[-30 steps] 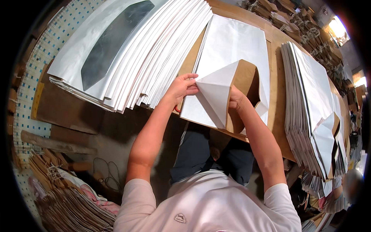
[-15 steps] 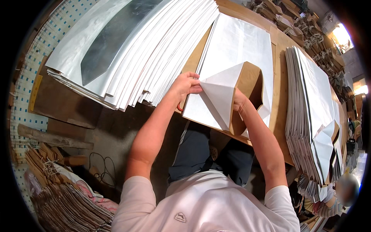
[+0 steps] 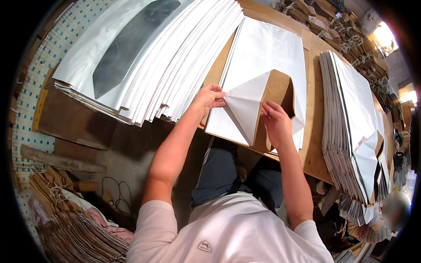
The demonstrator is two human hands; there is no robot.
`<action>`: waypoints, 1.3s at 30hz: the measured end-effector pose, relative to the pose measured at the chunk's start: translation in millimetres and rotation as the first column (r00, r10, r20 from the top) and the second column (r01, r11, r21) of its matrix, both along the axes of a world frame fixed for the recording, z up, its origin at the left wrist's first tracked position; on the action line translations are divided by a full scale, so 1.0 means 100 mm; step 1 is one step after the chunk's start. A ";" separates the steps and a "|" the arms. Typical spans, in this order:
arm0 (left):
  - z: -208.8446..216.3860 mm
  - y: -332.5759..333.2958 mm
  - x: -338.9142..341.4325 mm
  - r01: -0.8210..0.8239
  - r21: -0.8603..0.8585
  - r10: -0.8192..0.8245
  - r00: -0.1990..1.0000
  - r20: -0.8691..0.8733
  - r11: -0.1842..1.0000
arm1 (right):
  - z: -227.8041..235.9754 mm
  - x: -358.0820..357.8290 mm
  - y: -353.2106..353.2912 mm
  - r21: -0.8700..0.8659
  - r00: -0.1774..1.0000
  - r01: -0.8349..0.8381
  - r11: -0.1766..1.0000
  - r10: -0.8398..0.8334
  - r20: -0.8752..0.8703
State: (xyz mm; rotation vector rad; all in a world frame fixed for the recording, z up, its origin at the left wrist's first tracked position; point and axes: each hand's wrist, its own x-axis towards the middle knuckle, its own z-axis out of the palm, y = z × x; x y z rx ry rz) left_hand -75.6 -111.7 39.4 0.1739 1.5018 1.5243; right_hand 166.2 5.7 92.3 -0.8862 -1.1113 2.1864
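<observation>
A white paper bag (image 3: 247, 105) with a brown inner layer lies on a low pile of flat white paper bags (image 3: 267, 48) in front of me. Its near end is spread, with triangular white folds and a brown opening. My left hand (image 3: 208, 100) pinches the left corner of that end between thumb and fingers. Over the brown inner face is my right hand (image 3: 278, 125), fingers apart and nothing held; whether its fingertips touch the paper I cannot tell.
A fanned stack of white sheets (image 3: 188, 52) lies at the left, a dark pointed plate (image 3: 131, 46) on top. More white bags (image 3: 346, 105) are stacked at the right of the wooden table (image 3: 313, 87). Brown bundles (image 3: 83, 236) sit at lower left. A blurred person (image 3: 394, 210) is at far right.
My right hand has come out of the bag's opening and now hovers over the brown face. My left hand keeps its pinch on the corner. The view has shifted slightly.
</observation>
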 end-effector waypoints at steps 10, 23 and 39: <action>1.51 -0.87 0.87 0.131 -0.019 -0.089 0.556 -0.826 0.991 | -0.24 1.54 0.26 0.782 0.884 0.093 0.616 -0.413 0.220; 2.84 -1.19 -0.90 -0.627 -0.517 -0.682 -0.033 -0.730 0.583 | -0.54 1.55 0.04 0.877 0.864 -0.002 0.480 -0.440 0.243; 1.27 -0.03 0.92 0.573 -0.296 -0.192 -0.236 -0.953 0.764 | -0.33 1.51 -0.31 0.947 0.818 0.052 0.316 -0.557 0.141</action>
